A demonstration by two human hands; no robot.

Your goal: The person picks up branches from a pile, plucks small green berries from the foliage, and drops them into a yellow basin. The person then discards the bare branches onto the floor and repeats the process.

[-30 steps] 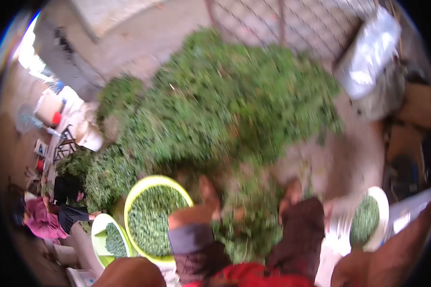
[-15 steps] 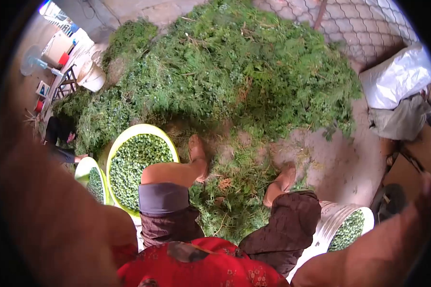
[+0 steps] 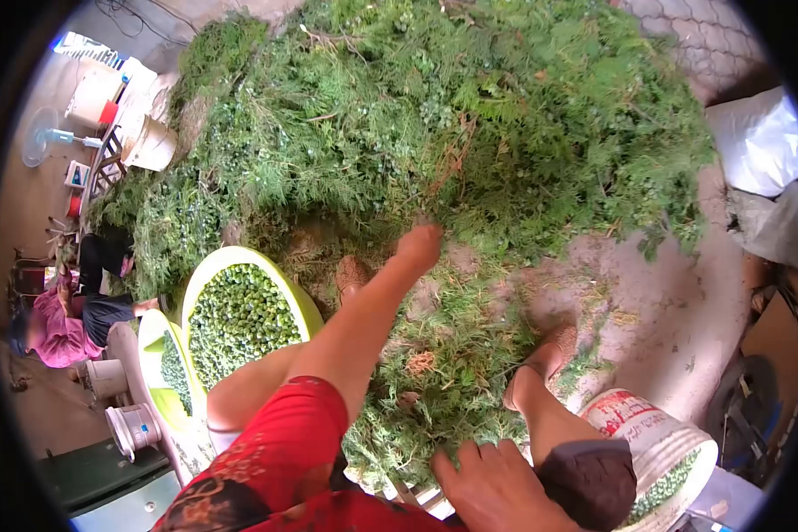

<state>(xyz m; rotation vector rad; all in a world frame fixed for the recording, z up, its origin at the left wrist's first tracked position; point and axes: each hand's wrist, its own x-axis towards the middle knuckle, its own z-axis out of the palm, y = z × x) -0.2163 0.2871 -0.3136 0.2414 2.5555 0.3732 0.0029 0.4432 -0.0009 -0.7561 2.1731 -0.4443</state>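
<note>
My left hand point(image 3: 419, 246) reaches out past the left knee to the near edge of a large pile of green conifer branches point(image 3: 355, 133), which bear small round berries. Its fingers look closed, but their tips are blurred, so what they hold cannot be made out. Low in the view, my right hand point(image 3: 495, 483) rests beside the right knee, back upward, with bent fingers a little apart and nothing seen in them. Loose green sprigs point(image 3: 443, 355) lie on the ground between the feet. A yellow-green rimmed bucket point(image 3: 307, 306) of green berries stands by the left leg.
To the right is a white bucket point(image 3: 625, 412) holding berries. A smaller yellow-green container point(image 3: 153, 332) stands at left. Another person point(image 3: 66, 324) sits at far left near white pails point(image 3: 133, 430). A fan point(image 3: 40, 137) and a silvery sack point(image 3: 761, 142) flank the pile.
Both forearms were raised close to the camera at the sides. My left hand has stretched forward to the pile, and my right has come down beside the right knee. The view has shifted.
</note>
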